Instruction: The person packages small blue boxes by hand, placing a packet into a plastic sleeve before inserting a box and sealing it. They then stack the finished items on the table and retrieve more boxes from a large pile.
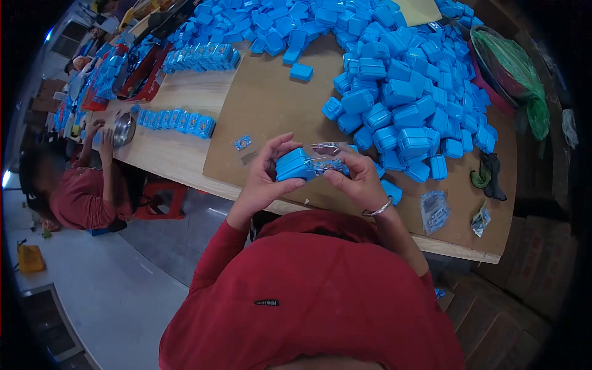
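My left hand (266,176) is closed around a small blue plastic box (292,165), thumb along its near side. In my right hand (364,180), thumb and fingers pinch a clear printed plastic packet (327,165) that lies against the box's right side. Both hands are held together just over the table's near edge. A small printed piece (242,142) lies on the brown board beyond my left hand. Close to my right wrist sits another blue box (391,192).
A large heap of blue boxes (401,92) covers the back and right. Rows of packed blue boxes (176,121) stand on the left. Clear packets (435,211) and a dark cloth (489,176) lie at the right. A person in red (80,196) sits at left near a metal bowl (124,129).
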### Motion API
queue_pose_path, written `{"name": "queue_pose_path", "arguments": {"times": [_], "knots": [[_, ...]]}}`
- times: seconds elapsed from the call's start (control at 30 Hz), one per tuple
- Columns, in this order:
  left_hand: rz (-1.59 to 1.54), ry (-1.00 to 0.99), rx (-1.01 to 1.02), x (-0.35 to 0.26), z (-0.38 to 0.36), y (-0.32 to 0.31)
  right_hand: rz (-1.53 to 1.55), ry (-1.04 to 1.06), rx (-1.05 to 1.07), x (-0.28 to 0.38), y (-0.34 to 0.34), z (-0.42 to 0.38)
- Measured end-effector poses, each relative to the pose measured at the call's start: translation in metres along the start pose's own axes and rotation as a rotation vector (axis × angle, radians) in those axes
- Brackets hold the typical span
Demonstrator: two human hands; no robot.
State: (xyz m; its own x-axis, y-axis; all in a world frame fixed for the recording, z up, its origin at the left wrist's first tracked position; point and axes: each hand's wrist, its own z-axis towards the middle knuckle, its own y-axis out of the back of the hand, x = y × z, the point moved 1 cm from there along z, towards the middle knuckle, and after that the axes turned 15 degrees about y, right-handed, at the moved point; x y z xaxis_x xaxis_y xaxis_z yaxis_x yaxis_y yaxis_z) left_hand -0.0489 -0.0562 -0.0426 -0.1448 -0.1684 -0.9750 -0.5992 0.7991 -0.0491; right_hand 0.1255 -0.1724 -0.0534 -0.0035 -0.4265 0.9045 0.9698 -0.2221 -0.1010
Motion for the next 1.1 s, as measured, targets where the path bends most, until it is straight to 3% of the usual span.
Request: {"name": "queue_pose_path", "arguments": {"times": [0.2,0.3,0.4,0.6,0.7,1.1], "knots": [[0.043,0.091,0.065,-0.011,-0.001,-0.007,-0.063,0.061,0.053,0.003,0.000,0.003],[0.064,0.083,0.062,-0.006,0.001,-0.004,-0.238,0.106,0.129,0.006,0.007,0.007],[0.086,0.076,0.052,-0.002,0.003,-0.001,-0.420,0.014,0.282,0.011,0.018,0.008],[-0.036,0.042,0.045,0.001,0.005,0.002,-0.321,0.013,0.213,0.005,0.013,0.009],[-0.089,-0.023,0.021,0.005,0.008,0.003,-0.212,0.116,0.129,0.006,0.005,0.010],[0.132,-0.027,0.054,-0.010,0.002,-0.004,-0.016,-0.019,0.085,0.007,0.006,0.007]]}}
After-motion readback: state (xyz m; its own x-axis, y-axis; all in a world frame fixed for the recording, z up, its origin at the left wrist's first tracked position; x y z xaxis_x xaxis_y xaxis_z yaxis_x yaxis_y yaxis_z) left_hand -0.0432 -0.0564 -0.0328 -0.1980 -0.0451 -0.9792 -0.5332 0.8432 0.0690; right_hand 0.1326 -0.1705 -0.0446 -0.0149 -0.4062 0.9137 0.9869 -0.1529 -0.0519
